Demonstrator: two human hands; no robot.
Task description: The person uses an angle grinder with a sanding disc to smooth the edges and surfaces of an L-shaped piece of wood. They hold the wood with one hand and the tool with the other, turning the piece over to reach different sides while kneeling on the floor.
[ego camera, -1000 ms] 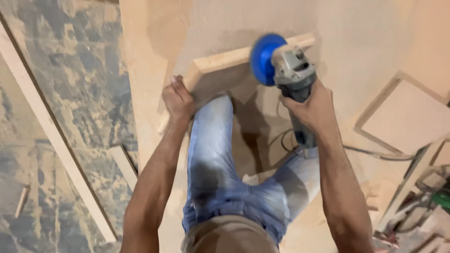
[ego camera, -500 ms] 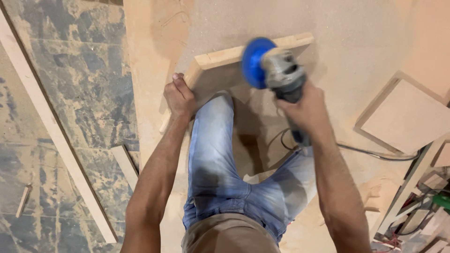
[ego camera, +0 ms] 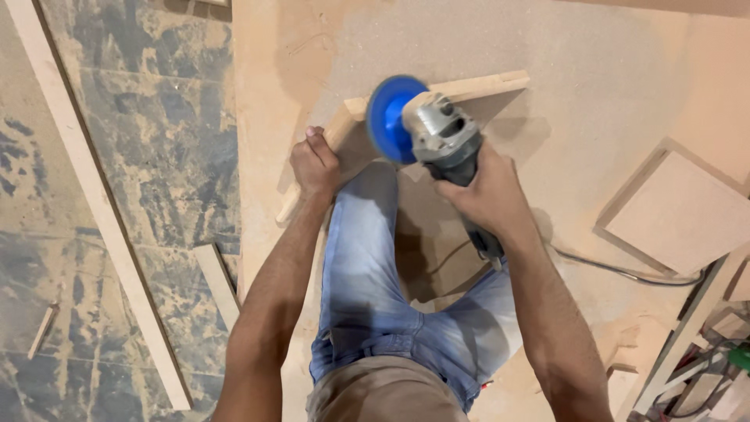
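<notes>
Two bare hands are at work over a dusty floor. The right hand (ego camera: 488, 191) is wrapped tight around the body of a grey handheld angle grinder (ego camera: 447, 144), whose round blue sanding disc (ego camera: 389, 119) meets the top edge of a pale wooden frame piece (ego camera: 469, 86) — an L-shaped corner of light timber standing on a sawdust-covered board (ego camera: 594, 86). The left hand (ego camera: 315, 166) is closed over the frame's left leg, fingers curled around the wood, just beside the disc. A knee in faded blue jeans (ego camera: 361, 258) sits between the arms. A dark cable (ego camera: 625, 271) trails right, towards a flat square wooden panel (ego camera: 683, 211). A long pale wooden strip (ego camera: 94, 195) lies well apart, on the stained floor at left.
</notes>
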